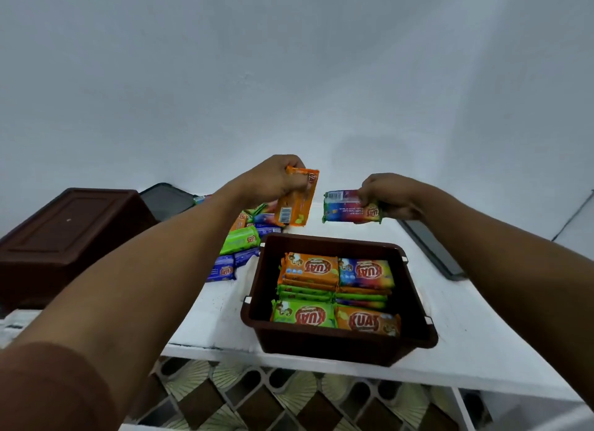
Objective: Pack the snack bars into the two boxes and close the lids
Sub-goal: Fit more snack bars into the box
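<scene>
An open brown box [418,305] stands near the table's front edge with several orange, green and multicolour snack bars [334,289] packed inside. My left hand [273,179] grips an orange bar [297,202] in the air beyond the box. My right hand [389,194] pinches a multicolour bar [347,207] by its end, also above the far side of the box. A loose pile of green, blue and orange bars [241,247] lies on the table left of the box. A second brown box [64,234] with its lid on sits at the far left.
A dark lid [430,247] lies flat on the white table [482,334] to the right of the open box. Another dark lid or tray [167,199] leans behind the closed box. A white wall rises behind the table. Patterned floor tiles [257,395] show below the front edge.
</scene>
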